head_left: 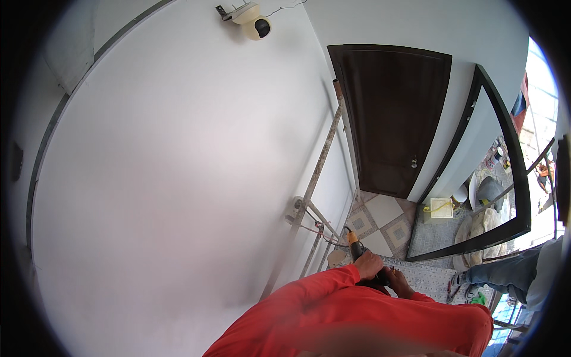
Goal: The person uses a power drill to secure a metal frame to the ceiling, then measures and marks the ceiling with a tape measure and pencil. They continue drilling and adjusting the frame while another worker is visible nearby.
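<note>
A corded power tool (355, 245), orange at its rear and dark along the body, is held low in front of me. My left hand (369, 265) is wrapped round its body. Close beside it, my right hand (399, 283) has its fingers curled against the tool's dark front part; the red sleeves and hands hide that end. A dark cord (348, 228) leaves the orange end and bends toward the metal pipes.
Metal scaffold pipes (324, 154) lean along the white wall (160, 172). Ahead are a brown door (392, 119) and a black-framed opening (518, 178). Beyond the frame sits a white-and-yellow box (439, 208). At right stands another person in jeans (505, 272). A camera (256, 27) hangs high.
</note>
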A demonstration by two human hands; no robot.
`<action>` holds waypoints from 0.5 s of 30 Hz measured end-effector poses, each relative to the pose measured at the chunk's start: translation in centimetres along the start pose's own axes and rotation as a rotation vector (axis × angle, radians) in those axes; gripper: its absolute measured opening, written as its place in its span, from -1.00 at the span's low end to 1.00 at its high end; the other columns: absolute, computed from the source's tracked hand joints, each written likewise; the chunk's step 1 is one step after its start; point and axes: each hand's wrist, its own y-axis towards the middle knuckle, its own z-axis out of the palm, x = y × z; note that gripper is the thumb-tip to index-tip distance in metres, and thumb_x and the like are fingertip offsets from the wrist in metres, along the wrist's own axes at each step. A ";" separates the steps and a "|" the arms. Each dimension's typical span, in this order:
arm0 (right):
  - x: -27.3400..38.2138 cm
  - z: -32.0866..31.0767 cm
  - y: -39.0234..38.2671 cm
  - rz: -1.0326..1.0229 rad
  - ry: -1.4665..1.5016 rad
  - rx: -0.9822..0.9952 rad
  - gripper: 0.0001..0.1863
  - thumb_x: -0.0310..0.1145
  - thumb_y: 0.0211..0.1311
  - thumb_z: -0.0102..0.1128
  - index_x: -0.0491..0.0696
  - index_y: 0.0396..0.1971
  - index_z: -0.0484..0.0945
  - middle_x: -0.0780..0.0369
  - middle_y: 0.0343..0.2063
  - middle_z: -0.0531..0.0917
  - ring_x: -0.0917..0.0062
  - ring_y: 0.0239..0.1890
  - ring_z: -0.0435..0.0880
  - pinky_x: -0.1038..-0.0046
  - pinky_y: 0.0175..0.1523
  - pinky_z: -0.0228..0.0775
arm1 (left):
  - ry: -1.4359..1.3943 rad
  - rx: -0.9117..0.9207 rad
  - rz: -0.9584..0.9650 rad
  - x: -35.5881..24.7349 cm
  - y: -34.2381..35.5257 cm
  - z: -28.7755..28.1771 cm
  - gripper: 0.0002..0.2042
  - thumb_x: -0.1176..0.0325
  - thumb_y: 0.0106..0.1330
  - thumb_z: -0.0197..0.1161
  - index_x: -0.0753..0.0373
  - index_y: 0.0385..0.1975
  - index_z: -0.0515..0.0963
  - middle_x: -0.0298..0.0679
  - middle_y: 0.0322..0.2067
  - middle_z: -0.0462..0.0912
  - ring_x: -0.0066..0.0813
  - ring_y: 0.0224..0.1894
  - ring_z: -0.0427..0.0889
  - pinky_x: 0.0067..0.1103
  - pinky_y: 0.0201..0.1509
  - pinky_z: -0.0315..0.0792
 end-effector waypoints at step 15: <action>6.5 -4.7 10.0 -0.171 -0.624 0.145 -0.55 -0.08 0.61 -0.15 -0.17 -0.14 0.58 -0.11 -0.23 0.70 -0.12 -0.13 0.68 0.03 -0.10 0.48 | -0.219 -0.036 -0.068 8.2 6.4 -0.2 -0.80 0.31 -0.04 0.31 0.24 -0.42 0.69 -0.06 -0.42 0.74 -0.05 -0.30 0.76 -0.20 -0.03 0.56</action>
